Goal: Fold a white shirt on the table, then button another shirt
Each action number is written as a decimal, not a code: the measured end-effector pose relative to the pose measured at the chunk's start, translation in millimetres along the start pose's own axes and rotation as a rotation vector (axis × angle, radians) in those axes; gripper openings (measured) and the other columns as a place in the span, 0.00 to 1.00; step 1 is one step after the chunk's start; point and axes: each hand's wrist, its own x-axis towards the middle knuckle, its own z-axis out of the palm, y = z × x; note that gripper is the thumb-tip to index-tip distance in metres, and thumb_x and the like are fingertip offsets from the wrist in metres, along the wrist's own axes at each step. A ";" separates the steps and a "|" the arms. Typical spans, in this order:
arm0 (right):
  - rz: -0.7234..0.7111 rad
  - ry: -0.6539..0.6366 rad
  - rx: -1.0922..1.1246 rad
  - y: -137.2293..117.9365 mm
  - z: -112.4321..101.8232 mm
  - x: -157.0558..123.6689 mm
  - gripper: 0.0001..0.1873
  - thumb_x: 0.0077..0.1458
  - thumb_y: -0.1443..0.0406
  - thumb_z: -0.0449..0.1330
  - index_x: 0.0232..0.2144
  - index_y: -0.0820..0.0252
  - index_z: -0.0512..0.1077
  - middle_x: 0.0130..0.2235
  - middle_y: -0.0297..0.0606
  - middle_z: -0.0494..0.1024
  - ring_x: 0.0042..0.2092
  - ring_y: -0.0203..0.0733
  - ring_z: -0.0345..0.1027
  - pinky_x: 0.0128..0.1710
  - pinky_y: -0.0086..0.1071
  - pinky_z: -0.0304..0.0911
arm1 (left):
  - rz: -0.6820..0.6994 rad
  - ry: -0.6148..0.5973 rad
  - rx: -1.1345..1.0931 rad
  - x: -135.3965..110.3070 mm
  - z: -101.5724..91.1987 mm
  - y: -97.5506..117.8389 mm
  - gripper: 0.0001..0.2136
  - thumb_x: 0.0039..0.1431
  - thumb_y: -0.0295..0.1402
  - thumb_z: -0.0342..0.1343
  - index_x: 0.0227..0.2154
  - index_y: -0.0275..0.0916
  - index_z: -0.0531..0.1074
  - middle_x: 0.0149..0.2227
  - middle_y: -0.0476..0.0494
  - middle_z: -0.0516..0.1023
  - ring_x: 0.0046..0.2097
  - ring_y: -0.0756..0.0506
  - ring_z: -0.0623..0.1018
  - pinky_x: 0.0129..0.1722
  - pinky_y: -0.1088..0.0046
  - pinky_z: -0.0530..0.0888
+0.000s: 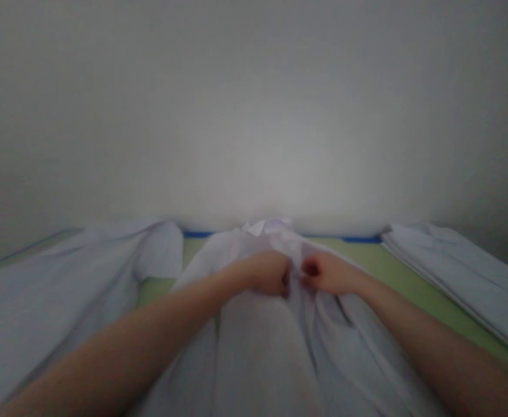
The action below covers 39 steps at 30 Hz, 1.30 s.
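Note:
A white shirt (262, 341) lies spread in front of me on a green table (384, 266), its collar (269, 227) at the far end. My left hand (267, 273) and my right hand (326, 274) meet over the shirt's front just below the collar. Both are closed, with fingers pinched on the shirt's cloth along the middle opening. The picture is blurred, so what lies between the fingertips is hard to make out.
A pile of loose white cloth (62, 284) lies on the left. A stack of folded white garments (462, 278) sits on the right. A blue strip (362, 238) edges the table's far side against a plain pale wall (254, 116).

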 end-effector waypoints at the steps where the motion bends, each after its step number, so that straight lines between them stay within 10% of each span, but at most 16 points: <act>1: 0.001 0.016 -0.019 -0.5 -1.6 -0.7 0.07 0.45 0.62 0.57 0.22 0.61 0.69 0.21 0.29 0.68 0.23 0.29 0.56 0.24 0.25 0.47 | 0.001 0.010 0.005 -0.4 0.3 1.9 0.08 0.42 0.38 0.56 0.23 0.41 0.77 0.22 0.47 0.75 0.24 0.50 0.70 0.28 0.75 0.63; 13: 0.054 0.075 -0.053 -11.6 -10.6 -6.5 0.07 0.46 0.63 0.57 0.22 0.60 0.73 0.22 0.32 0.72 0.24 0.32 0.61 0.24 0.26 0.48 | -0.034 0.040 -0.033 3.5 14.2 8.6 0.08 0.39 0.31 0.51 0.22 0.36 0.75 0.22 0.42 0.74 0.23 0.48 0.69 0.23 0.74 0.62; 25: 0.019 0.211 -0.160 -34.9 4.6 -7.7 0.11 0.50 0.63 0.54 0.25 0.59 0.76 0.27 0.39 0.77 0.28 0.38 0.67 0.27 0.30 0.49 | -0.132 -0.180 -0.894 12.6 7.5 -21.3 0.05 0.42 0.32 0.54 0.18 0.36 0.68 0.15 0.53 0.63 0.18 0.53 0.63 0.17 0.77 0.56; 39: -0.009 0.198 -0.062 -34.9 -10.1 -11.1 0.09 0.47 0.67 0.55 0.21 0.61 0.73 0.22 0.34 0.73 0.24 0.32 0.61 0.25 0.27 0.47 | -0.132 -0.063 -1.028 13.5 1.8 -18.5 0.04 0.42 0.30 0.55 0.22 0.34 0.69 0.16 0.51 0.67 0.19 0.53 0.67 0.18 0.77 0.63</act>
